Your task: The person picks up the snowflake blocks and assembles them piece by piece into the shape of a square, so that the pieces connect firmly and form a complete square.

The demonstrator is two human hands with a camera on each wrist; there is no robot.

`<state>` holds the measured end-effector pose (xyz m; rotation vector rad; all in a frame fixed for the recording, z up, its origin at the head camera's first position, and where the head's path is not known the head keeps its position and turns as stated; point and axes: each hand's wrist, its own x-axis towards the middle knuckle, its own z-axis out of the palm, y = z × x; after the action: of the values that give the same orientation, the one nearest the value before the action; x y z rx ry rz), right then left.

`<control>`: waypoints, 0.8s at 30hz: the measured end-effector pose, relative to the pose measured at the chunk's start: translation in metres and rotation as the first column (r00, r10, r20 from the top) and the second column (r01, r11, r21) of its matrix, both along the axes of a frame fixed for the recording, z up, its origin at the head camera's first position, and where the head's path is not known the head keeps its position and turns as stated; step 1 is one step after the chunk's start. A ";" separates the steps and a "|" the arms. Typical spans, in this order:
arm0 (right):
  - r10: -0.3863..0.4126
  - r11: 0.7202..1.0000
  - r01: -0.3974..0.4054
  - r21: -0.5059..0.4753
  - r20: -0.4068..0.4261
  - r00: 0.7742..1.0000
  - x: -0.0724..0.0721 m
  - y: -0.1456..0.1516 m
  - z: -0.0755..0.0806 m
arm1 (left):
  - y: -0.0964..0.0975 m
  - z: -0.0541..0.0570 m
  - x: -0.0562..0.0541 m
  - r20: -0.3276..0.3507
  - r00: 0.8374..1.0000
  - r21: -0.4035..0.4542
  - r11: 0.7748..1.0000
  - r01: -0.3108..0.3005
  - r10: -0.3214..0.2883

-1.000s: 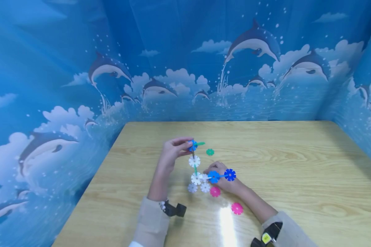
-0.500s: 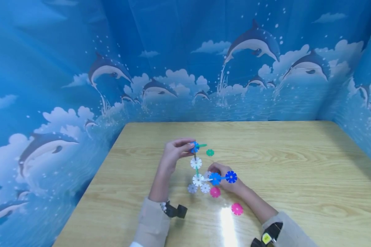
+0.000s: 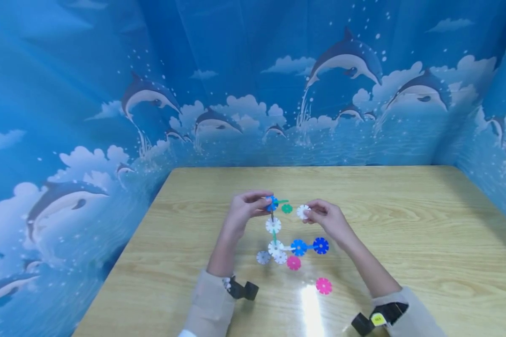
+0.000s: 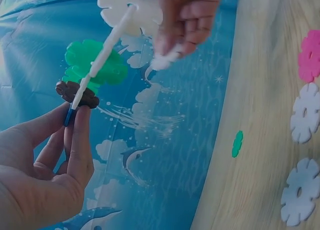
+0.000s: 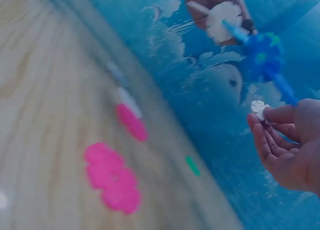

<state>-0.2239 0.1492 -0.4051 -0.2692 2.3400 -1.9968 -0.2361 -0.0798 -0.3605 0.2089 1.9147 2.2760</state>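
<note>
My left hand (image 3: 245, 211) pinches a blue notched disc (image 3: 272, 203) between thumb and fingers. That disc is one end of a linked chain of snowflake discs held above the table. Below it hang a brown disc (image 4: 77, 93) seen edge-on, a white disc (image 3: 273, 225), a green link and another white disc (image 3: 275, 248). From there the chain runs right to a light blue disc (image 3: 298, 247) and a dark blue disc (image 3: 321, 245). My right hand (image 3: 330, 220) pinches a loose white snowflake disc (image 3: 303, 212), apart from the chain, to the right of the left hand.
On the wooden table (image 3: 405, 224) lie two pink discs (image 3: 323, 285) (image 5: 112, 177), a green disc (image 3: 286, 208) and white discs (image 3: 263, 257). A dolphin-print curtain (image 3: 253, 84) surrounds the table's back and left. Both wrists wear black cameras (image 3: 249, 290).
My right hand has picked up a white disc from the table and moved up and to the right with it. The left hand and chain have shifted slightly right.
</note>
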 end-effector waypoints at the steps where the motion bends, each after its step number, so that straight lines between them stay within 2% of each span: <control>1: -0.006 1.000 0.006 -0.007 -0.005 1.000 0.001 0.002 0.005 | 0.001 0.000 0.000 0.001 1.000 0.000 1.000 0.004 -0.004; 5: -0.023 0.999 0.022 -0.039 -0.018 1.000 0.006 0.007 0.024 | 0.006 -0.002 0.002 0.002 1.000 -0.006 1.000 0.022 -0.022; 10: -0.010 0.999 0.009 -0.031 -0.026 1.000 0.013 0.007 0.036 | 0.013 -0.004 0.003 0.013 0.999 -0.001 1.000 0.029 -0.029; 15: 0.001 1.000 -0.002 -0.019 -0.042 0.999 0.018 0.003 0.039 | 0.019 -0.007 0.004 0.026 0.999 -0.004 0.999 0.032 -0.032; 24: -0.005 1.000 0.004 -0.021 -0.043 0.999 0.020 0.004 0.039 | 0.026 -0.007 0.005 0.050 0.998 -0.017 0.999 0.037 -0.036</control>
<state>-0.2043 0.1528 -0.3660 -0.3110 2.3486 -2.0383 -0.2315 -0.0535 -0.3677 0.1819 1.8901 2.2190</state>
